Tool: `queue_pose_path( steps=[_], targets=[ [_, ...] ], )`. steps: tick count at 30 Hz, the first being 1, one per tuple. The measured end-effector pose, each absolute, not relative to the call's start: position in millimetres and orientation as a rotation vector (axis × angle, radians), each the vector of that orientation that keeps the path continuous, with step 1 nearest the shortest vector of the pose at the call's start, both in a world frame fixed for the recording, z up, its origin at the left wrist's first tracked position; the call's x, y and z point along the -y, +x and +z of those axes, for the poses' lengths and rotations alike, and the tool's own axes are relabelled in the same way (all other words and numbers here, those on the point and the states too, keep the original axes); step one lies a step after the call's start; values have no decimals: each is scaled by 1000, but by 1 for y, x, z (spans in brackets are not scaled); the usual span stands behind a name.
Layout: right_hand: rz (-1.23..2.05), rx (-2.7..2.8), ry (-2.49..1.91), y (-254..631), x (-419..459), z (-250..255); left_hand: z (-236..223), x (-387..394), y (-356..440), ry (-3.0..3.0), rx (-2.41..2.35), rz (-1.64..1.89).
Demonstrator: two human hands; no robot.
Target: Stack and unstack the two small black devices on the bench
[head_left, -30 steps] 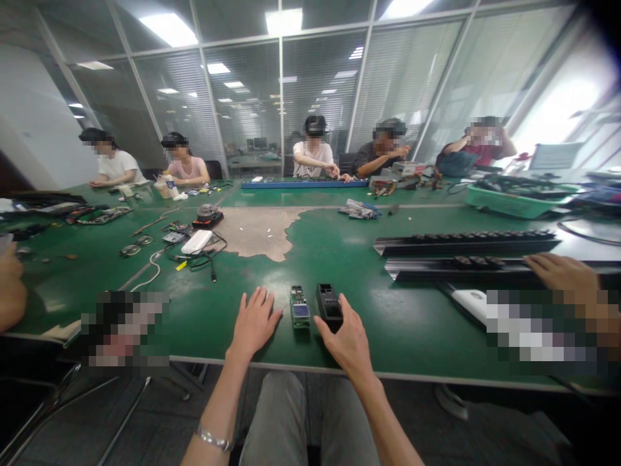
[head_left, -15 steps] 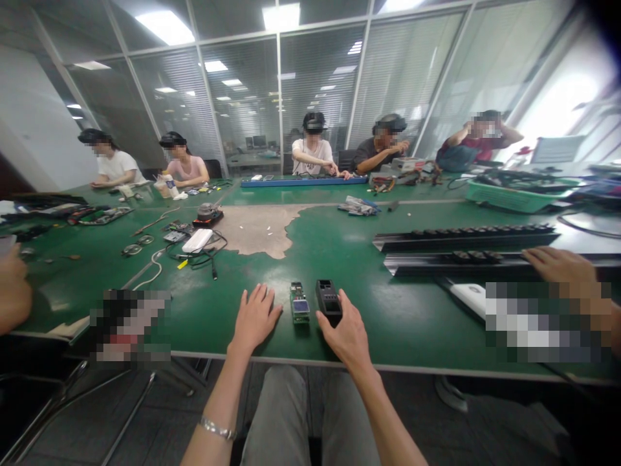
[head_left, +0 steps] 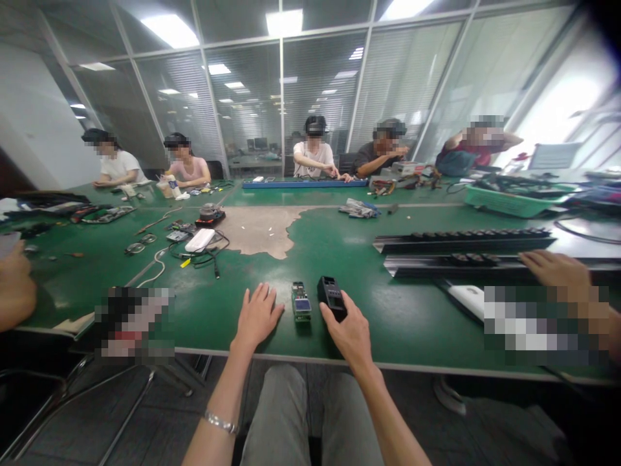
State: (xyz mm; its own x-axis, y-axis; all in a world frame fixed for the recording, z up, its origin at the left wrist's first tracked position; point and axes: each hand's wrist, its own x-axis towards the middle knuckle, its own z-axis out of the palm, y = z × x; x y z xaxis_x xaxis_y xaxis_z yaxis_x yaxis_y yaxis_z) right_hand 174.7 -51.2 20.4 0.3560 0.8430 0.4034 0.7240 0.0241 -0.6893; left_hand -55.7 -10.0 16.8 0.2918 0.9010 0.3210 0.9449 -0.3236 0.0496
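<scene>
On the green tabletop point(head_left: 286, 340), my left hand point(head_left: 257, 316) lies flat with its fingers apart and nothing under them that I can see. Just right of it is a small green circuit board point(head_left: 301, 303) with a bluish screen, standing apart from both hands. My right hand point(head_left: 350, 323) has its thumb and fingers around the near end of a black plastic housing point(head_left: 332, 294) with several cut-outs. The housing is slightly tilted, and my hand hides part of its lower end.
Two long black rails point(head_left: 451, 265) with round parts lie at right, where a neighbour's hand point(head_left: 557, 268) rests. A white power bank-like box point(head_left: 199, 240) and cables lie at left. Farther back are a torn brown patch point(head_left: 257, 226), a green basket point(head_left: 519, 200) and several people.
The black housing has turned and tilted slightly in my right hand, its far end shifting a little. My left hand and the circuit board stay in place. The view has shifted slightly.
</scene>
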Motion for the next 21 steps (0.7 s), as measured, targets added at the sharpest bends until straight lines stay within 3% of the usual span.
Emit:
queue_pose_path(
  steps=[7, 21],
  targets=[
    [186, 1456, -1621, 137, 57, 57, 17, 10, -55, -2404, 1742, -436],
    [138, 1568, -1773, 102, 50, 57, 16, 9, -55, -2408, 1736, -438]
  ],
)
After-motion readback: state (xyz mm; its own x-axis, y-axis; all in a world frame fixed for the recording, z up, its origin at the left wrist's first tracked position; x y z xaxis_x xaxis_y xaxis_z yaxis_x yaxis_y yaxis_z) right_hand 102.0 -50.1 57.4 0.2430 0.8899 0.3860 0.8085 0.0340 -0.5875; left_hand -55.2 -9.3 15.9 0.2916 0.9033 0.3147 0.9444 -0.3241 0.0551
